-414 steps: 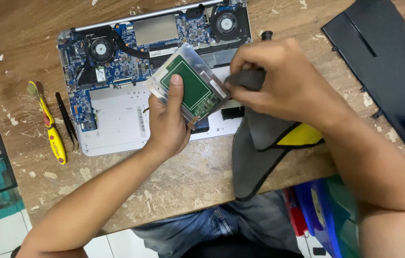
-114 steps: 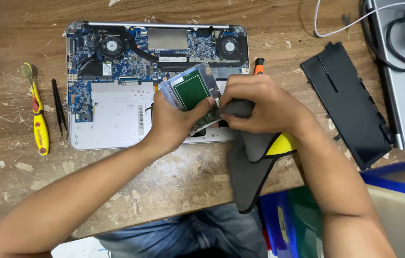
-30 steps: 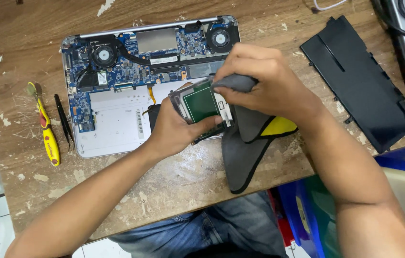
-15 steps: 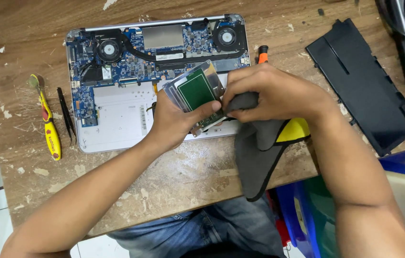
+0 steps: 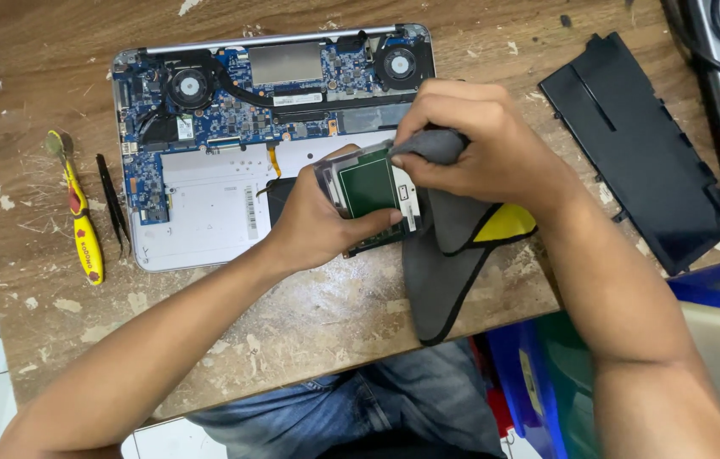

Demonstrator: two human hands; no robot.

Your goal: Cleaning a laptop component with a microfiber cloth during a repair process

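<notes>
While the left hand [image 5: 313,225] grips a small green circuit board [image 5: 370,189] by its lower edge, fingers curled under and thumb laid along its side, the right hand [image 5: 483,149] pinches a fold of grey cloth [image 5: 445,246] against the board's upper right corner, fingers closed tight on the fabric. Head view, the only one: the board is held just above the front edge of the opened laptop [image 5: 207,204], which lies underside up on the wooden table [image 5: 309,314]. Step in hand, by judgement: wiping the board clean; the next move calls for a steady grip below and light, even strokes of cloth across the green face, keeping clear of the connector edge. Count: one board; one cloth, grey with a yellow patch, its tail draped over the table edge; one laptop chassis with two cooling fans [image 5: 188,86] showing; one flat black battery pack [image 5: 640,153] to the right, well apart; one yellow-handled screwdriver [image 5: 81,223] and one pair of black tweezers [image 5: 112,202] to the left, side by side; one blue bin [image 5: 717,293] at lower right.
</notes>
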